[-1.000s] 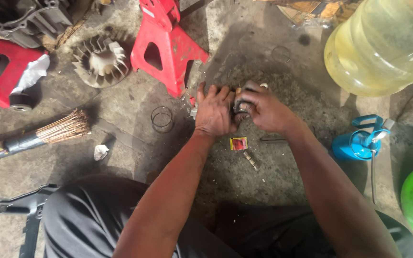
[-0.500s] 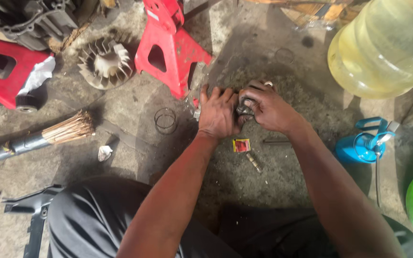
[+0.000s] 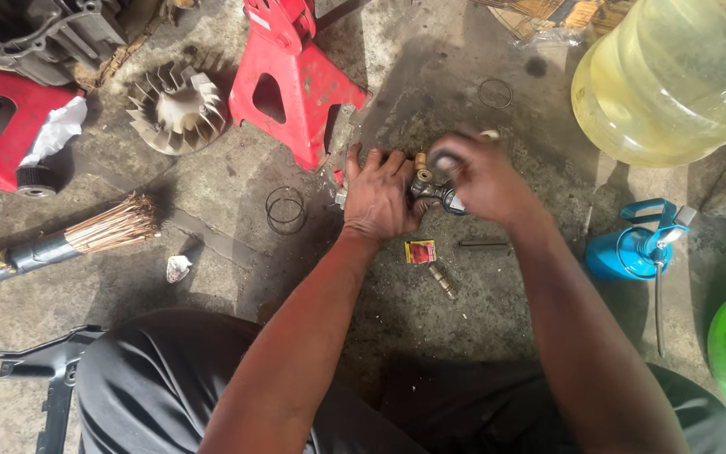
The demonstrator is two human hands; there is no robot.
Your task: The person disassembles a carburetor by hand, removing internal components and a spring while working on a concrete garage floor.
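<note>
Fingers of the right hand (image 3: 485, 176) close over a small metal part (image 3: 430, 187) with a brass fitting (image 3: 420, 161) on top. The left hand (image 3: 378, 197) presses against its left side, fingers spread flat toward the floor; how firmly it grips I cannot tell. The part sits between both hands, low over the greasy concrete floor (image 3: 430, 336), its long axis roughly left to right. It looks dark, oily steel. Nearby lie a wire ring (image 3: 285, 210), red stand (image 3: 296, 80), fan wheel (image 3: 176, 108), yellowish jug (image 3: 674, 76) and blue can (image 3: 623, 252).
</note>
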